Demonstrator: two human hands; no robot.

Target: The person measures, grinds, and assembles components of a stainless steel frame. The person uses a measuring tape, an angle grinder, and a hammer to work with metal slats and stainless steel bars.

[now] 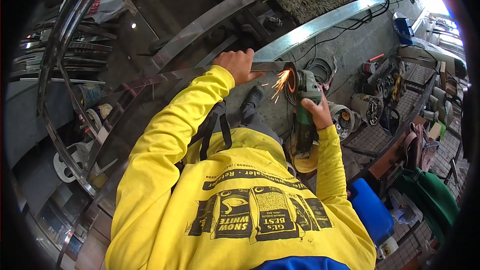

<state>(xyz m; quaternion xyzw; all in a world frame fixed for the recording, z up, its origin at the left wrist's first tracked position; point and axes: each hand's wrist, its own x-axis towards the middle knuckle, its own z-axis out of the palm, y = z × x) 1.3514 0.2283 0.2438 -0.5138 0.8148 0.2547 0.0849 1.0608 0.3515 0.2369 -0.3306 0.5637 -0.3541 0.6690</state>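
Observation:
My right hand [320, 112] is wrapped round the green body of an angle grinder [303, 127], which points away from me. Its disc meets the end of a flat metal bar [272, 66], and orange sparks [285, 81] spray off to the left of the disc. Further left, my left hand [237, 66] grips the same bar, its fingers over the top and the thumb stretched along it. The bar runs on leftward past the hand. Beyond it lies a long shiny steel tube [305, 31].
At right stand buckets of small parts [367, 106], a blue plastic container [371, 207] and green cloth [427, 195] on a wire-mesh rack. Black cables [370, 17] cross the floor. Metal frames [45, 80] and a white plastic chair [70, 162] are at left. My shoe [254, 97] shows below the bar.

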